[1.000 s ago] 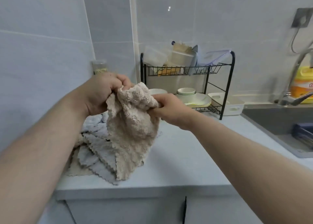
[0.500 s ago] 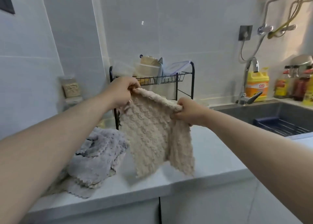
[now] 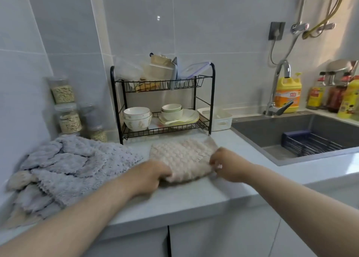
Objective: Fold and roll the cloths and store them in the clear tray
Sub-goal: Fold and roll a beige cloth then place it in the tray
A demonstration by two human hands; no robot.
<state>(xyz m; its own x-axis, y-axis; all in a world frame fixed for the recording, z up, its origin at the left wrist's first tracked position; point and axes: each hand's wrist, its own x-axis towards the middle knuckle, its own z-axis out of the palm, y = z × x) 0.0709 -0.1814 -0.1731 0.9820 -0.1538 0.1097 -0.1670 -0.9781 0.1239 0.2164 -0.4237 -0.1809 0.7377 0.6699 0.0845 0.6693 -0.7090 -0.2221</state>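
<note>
I see my left hand [image 3: 153,176] and right hand [image 3: 227,164] each pinching a near corner of the beige cloth [image 3: 184,157], which lies flat on the tabletop [image 3: 184,196] beyond both.

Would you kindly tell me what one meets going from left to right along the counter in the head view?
In order: pile of grey cloths → left hand → beige cloth → right hand → sink.
</note>
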